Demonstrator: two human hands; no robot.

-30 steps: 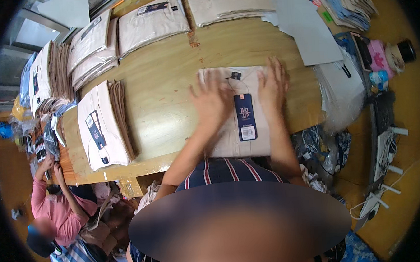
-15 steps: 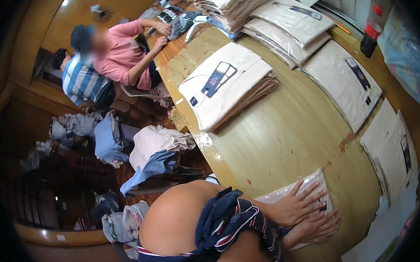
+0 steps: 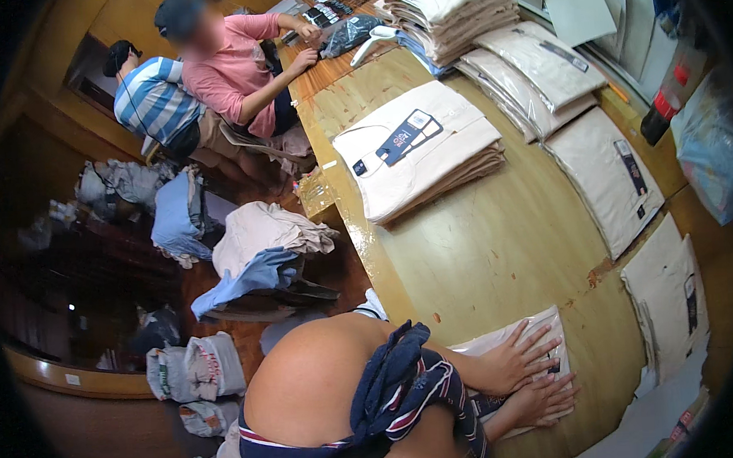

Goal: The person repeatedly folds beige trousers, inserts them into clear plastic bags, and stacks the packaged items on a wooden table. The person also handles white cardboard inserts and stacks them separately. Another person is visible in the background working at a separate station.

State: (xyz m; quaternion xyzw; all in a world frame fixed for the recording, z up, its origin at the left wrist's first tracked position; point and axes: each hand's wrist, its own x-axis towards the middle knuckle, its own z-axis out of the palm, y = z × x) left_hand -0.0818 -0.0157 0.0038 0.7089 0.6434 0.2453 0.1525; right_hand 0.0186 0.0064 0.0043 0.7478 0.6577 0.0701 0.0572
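A flat clear bag with a folded cream garment [image 3: 549, 322] lies at the near edge of the wooden table [image 3: 500, 247]. My left hand [image 3: 513, 359] lies flat on it with the fingers spread. Just below it, my right hand [image 3: 543, 399] also rests palm down on the same bag, fingers apart. Neither hand grips anything. My shoulder and a striped dark top hide both forearms and the near part of the bag.
A stack of folded cream garments with dark blue tags [image 3: 416, 152] sits mid-table; more stacks [image 3: 540, 70] and bagged garments [image 3: 612, 175] lie beyond. Two seated people [image 3: 234, 70] work at the far end. Clothing piles [image 3: 259, 243] lie beside the table; a dark bottle [image 3: 667, 105] stands far right.
The view has swung from straight down over the table to my left side. Both hands stay flat on the bagged garment.
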